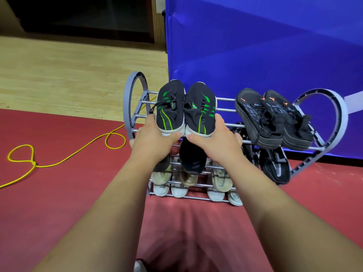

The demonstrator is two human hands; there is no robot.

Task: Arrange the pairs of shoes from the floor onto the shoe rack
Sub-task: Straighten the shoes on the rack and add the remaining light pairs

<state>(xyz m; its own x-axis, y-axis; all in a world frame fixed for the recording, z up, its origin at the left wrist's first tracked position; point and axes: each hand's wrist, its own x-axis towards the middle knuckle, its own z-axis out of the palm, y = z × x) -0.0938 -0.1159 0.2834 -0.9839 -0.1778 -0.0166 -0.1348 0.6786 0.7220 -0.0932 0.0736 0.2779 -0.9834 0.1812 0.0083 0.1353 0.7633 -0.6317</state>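
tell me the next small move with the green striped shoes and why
Probably set the pair down and let go. The left hand and right hand each grip a heel of the green-striped shoes, toes over the top tier of the shoe rack, in the free space left of the black pair.

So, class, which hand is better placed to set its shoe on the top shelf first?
Probably the left hand: its shoe is over bare bars by the rack end; the right hand holds the other shoe nearer the black-orange pair.
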